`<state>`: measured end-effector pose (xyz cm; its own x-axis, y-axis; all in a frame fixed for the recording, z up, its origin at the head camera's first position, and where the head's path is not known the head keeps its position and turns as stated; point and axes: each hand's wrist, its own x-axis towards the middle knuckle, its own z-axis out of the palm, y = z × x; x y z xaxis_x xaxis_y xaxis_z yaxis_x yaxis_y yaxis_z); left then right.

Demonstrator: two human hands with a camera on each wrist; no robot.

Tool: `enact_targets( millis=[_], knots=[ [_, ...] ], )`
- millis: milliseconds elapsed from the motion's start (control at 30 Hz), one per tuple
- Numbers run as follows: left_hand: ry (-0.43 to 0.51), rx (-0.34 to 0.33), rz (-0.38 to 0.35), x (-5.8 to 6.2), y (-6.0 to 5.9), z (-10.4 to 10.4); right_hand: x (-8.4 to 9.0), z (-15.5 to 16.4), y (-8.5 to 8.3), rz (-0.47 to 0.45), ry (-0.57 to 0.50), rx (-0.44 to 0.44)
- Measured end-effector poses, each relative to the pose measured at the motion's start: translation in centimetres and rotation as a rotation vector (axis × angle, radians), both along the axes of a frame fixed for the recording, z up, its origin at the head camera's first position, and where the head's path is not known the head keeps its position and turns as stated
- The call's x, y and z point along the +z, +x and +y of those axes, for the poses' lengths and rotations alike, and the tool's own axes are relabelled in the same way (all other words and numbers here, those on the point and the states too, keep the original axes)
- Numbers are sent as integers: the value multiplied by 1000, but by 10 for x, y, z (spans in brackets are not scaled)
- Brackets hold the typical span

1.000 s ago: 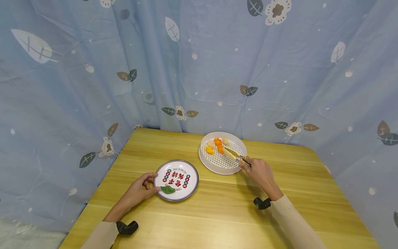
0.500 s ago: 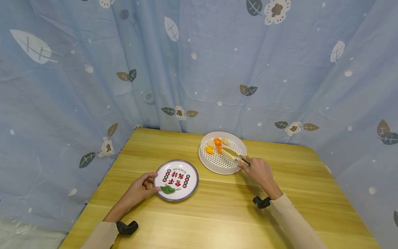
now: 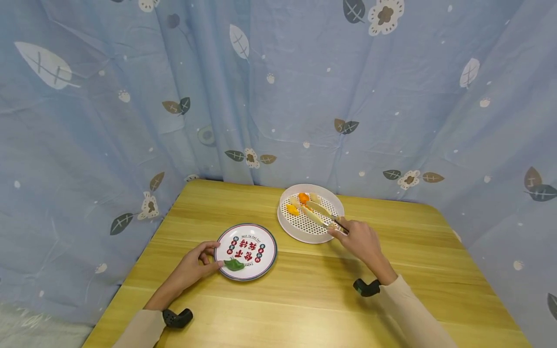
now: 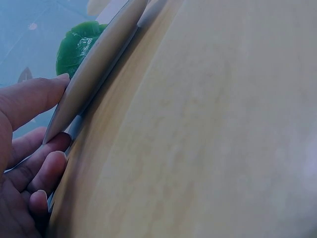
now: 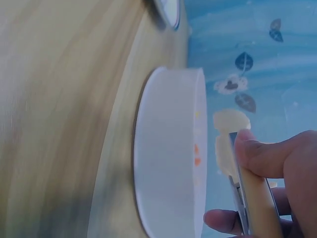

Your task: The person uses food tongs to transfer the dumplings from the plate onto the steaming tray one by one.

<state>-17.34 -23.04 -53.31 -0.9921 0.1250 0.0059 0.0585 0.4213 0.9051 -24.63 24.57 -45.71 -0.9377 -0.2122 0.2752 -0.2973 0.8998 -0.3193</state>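
**Tongs reach deeper into the white tray**

Since a second ago, the right hand [image 3: 358, 238] has shifted slightly left and carried the wooden tongs [image 3: 319, 213] further across the round white perforated tray [image 3: 310, 237]; their tips now lie among the orange and pale food pieces [image 3: 300, 203] at the tray's far side. Thumb and fingers [image 5: 267, 153] pinch the tongs' handle end. The left hand [image 3: 193, 265] has not moved: its fingers [image 4: 30, 99] curl round the near left rim of the round printed plate [image 3: 246, 251] with red characters, thumb above and fingers beneath. A green leaf-shaped piece [image 3: 234, 264] lies on that plate beside the thumb. Both dishes rest on the light wooden table [image 3: 304, 299], plate left of tray, apart.
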Motion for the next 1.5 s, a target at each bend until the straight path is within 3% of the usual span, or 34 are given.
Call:
enact_targets(
  millis=[467,1500],
  knots=[
    [-8,11,-11,1,0,1,0,-33,25,98,-39,144],
    [-24,15,14,-2,-2,1,-16,-88,64,28,19,388]
  ],
)
